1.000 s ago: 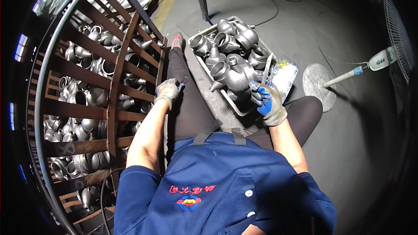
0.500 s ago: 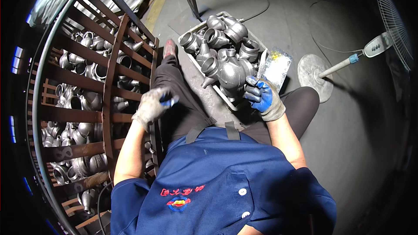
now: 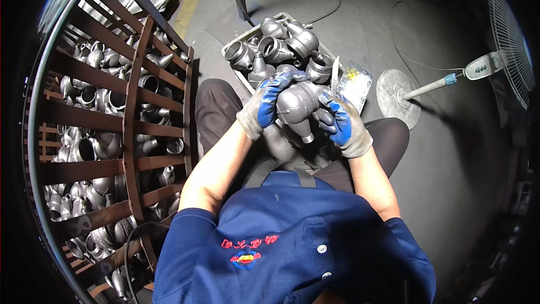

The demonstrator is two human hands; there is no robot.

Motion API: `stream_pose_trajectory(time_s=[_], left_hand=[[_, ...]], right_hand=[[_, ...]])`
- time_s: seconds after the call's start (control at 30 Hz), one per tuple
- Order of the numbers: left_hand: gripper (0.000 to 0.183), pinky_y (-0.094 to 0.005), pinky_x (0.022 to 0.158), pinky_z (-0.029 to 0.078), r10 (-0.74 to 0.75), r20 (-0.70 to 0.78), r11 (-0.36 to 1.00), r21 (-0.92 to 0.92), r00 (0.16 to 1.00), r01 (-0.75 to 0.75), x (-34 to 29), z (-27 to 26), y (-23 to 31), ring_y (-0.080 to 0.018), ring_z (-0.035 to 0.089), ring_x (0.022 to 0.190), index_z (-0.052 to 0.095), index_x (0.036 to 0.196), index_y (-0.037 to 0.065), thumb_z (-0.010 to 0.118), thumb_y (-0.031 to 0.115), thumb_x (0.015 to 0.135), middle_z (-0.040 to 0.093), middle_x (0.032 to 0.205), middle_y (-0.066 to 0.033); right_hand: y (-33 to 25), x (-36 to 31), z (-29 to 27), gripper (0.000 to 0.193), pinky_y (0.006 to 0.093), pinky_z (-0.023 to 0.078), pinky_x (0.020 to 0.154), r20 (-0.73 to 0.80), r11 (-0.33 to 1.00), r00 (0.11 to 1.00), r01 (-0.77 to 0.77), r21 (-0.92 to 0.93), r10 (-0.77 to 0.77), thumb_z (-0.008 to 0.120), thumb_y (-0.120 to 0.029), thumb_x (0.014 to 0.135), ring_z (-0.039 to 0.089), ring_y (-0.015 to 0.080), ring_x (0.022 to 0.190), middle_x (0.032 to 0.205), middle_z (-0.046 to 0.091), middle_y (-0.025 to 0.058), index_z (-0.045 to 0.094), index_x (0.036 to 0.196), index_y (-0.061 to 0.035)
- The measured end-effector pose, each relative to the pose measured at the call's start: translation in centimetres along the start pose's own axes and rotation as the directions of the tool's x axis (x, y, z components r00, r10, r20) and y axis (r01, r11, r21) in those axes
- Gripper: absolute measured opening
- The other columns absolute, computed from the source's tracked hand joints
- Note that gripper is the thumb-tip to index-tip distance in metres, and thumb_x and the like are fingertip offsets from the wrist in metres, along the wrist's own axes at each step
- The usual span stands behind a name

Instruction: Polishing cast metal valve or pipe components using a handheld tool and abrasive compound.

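In front of my lap, I hold a dark grey metal casting [image 3: 295, 104] with a rounded body and a narrow spout tilted down toward me. My left hand [image 3: 264, 107], in a grey-and-blue coated glove, is closed round its left and upper side. My right hand [image 3: 344, 126], gloved the same way, has its fingers curled against the casting's right side. Above the right hand rises a pale, narrow, pointed strip [image 3: 336, 73]; whether the hand holds it cannot be told. Just beyond, more castings [image 3: 275, 49] are piled in a light-coloured crate [image 3: 239, 76].
On my left stands a brown barred metal cage [image 3: 132, 118] holding many similar castings [image 3: 107, 143]. A shiny flat plate [image 3: 355, 84] lies right of the crate. Farther right is a pedestal fan [image 3: 399, 98], and a cable [image 3: 337, 0] runs along the floor behind.
My left hand has come right from beside the cage onto the casting. The casting is now lifted nearer to me, between both hands. My left leg is drawn back and bent.
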State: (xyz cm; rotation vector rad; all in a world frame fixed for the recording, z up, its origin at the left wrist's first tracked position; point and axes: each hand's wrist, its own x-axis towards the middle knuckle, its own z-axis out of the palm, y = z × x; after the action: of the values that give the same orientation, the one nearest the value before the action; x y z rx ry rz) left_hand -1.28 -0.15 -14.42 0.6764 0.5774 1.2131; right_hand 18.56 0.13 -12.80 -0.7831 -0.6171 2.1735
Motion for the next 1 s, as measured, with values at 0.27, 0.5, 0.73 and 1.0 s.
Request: stream_pose_trajectory(time_s=[0.27, 0.5, 0.73, 1.0], left_hand=[[0.039, -0.0437, 0.098, 0.045, 0.038, -0.07, 0.956, -0.289, 0.997, -0.057, -0.6, -2.3, 0.2, -0.0261, 0.055, 0.113, 0.055, 0.117, 0.003, 0.05, 0.036, 0.096, 0.057, 0.12, -0.0128], [0.044, -0.0436, 0.099, 0.044, 0.039, -0.244, 0.956, -0.273, 0.969, -0.107, 0.4, -2.7, -0.4, -0.0264, 0.054, 0.115, 0.05, 0.125, 0.002, 0.047, 0.035, 0.097, 0.053, 0.127, -0.0137], [0.038, -0.0371, 0.099, 0.044, 0.032, -0.226, 0.981, -0.179, 0.974, -0.074, 0.6, -3.4, -1.3, -0.0211, 0.053, 0.115, 0.051, 0.127, 0.004, 0.049, 0.026, 0.096, 0.053, 0.127, -0.0091], [0.033, -0.0331, 0.09, 0.048, 0.024, -0.303, 1.0, 0.013, 0.953, -0.021, 1.0, -5.9, -3.3, -0.017, 0.056, 0.109, 0.054, 0.122, 0.006, 0.053, 0.025, 0.095, 0.057, 0.118, -0.0061]], right_hand=[[2.2, -0.8, -1.4, 0.032, 0.0147, 0.029, 0.038, -0.103, 0.932, 0.984, 0.101, -0.348, -0.145, 0.059, -0.024, 0.091, 0.044, 0.0006, 0.047, 0.089, 0.065, 0.0044, 0.059, 0.113, -0.0005], [3.5, 0.0, -1.1, 0.036, 0.0153, 0.035, 0.039, -0.11, 0.98, 0.994, -0.042, -0.193, 0.021, 0.058, -0.006, 0.089, 0.048, 0.0031, 0.048, 0.082, 0.06, 0.0023, 0.05, 0.124, -0.0007], [3.7, 1.0, -3.5, 0.026, 0.0175, 0.028, 0.038, -0.095, 0.994, 0.995, 0.012, -0.106, -0.022, 0.055, -0.012, 0.093, 0.039, 0.0031, 0.045, 0.085, 0.063, 0.0132, 0.051, 0.116, -0.0018], [4.3, 1.0, -5.9, 0.022, 0.0185, 0.028, 0.038, -0.085, 0.999, 0.996, -0.007, 0.046, 0.011, 0.049, -0.014, 0.096, 0.037, 0.0055, 0.045, 0.086, 0.062, 0.0169, 0.049, 0.118, -0.0104]])
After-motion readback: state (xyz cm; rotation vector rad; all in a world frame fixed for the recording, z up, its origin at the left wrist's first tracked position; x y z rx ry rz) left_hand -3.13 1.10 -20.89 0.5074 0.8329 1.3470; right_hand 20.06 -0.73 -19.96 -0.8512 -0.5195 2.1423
